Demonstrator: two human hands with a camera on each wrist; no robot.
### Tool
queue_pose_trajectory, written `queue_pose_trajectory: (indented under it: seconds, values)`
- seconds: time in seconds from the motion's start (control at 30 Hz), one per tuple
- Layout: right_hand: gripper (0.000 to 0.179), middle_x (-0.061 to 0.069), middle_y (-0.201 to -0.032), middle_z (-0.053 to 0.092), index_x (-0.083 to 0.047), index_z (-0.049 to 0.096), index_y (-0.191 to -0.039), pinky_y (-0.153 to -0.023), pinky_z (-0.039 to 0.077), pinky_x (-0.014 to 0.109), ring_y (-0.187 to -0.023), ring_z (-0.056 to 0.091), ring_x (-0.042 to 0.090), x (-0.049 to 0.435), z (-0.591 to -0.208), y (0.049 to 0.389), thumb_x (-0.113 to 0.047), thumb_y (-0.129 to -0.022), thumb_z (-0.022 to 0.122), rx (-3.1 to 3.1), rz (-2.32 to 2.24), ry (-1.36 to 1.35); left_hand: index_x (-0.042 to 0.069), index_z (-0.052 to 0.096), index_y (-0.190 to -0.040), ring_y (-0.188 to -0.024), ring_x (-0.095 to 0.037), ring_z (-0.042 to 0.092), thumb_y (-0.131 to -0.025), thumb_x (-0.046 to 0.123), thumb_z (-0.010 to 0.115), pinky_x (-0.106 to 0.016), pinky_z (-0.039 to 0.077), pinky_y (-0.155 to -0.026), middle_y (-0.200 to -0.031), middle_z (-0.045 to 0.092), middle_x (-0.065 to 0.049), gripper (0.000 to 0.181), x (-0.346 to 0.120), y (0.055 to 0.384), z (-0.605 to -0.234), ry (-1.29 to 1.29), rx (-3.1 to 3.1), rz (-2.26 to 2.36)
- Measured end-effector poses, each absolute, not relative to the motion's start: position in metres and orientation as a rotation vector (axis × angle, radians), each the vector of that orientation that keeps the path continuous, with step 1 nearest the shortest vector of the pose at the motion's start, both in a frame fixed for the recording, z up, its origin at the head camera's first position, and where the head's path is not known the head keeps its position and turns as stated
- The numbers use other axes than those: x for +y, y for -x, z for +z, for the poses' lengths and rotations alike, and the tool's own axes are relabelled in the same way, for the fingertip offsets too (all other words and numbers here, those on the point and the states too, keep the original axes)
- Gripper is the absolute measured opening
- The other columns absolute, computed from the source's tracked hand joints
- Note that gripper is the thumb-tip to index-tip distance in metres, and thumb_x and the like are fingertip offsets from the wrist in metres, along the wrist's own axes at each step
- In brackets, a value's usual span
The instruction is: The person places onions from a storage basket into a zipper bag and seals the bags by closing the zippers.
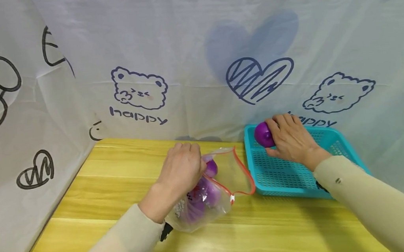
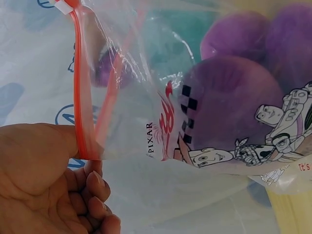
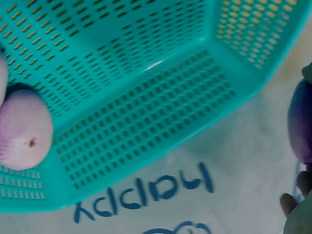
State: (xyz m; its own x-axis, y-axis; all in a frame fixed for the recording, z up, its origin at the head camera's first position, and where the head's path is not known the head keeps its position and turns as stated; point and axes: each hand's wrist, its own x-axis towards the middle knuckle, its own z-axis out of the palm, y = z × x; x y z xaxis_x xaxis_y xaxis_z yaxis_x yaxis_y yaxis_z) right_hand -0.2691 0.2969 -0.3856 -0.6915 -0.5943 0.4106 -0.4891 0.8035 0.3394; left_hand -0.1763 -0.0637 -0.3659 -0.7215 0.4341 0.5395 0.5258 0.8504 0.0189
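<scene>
The counter (image 1: 121,187) carries a basket (image 1: 289,192), set just right of a clear bag (image 1: 212,214). By a bump, the basket's rim could be tipped. The bag, part filled with purple balls, is pinched at its zip edge by the left grip (image 1: 182,169); if loosened, the open mouth could sag and contents be spilled. Above the basket's far left corner, a smooth ball (image 1: 263,134) is clasped by the right grip (image 1: 290,139); through weak pressure, it could be dropped.

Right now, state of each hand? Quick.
Left hand: closed, pinching the clear zip bag by its red-edged mouth.
Right hand: closed, holding a round purple object.
</scene>
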Motion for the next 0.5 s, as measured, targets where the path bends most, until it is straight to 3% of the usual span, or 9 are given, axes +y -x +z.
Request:
queue_pose_trajectory:
  seconds: [0.5]
  values:
    - [0.089,0.023,-0.121,0.055,-0.001,0.051,-0.134,-0.089,0.045,0.055,-0.108,0.052,0.041,0.248,-0.350,0.217,-0.054,-0.072,0.085,-2.423,-0.139,-0.932,0.004,0.056,-0.076,-0.065,-0.025,0.045,-0.089,0.013,0.067,-0.038,0.042,-0.059,-0.069,0.051,-0.006,0.019,-0.063,0.177,-0.355,0.728,-2.454,-0.253]
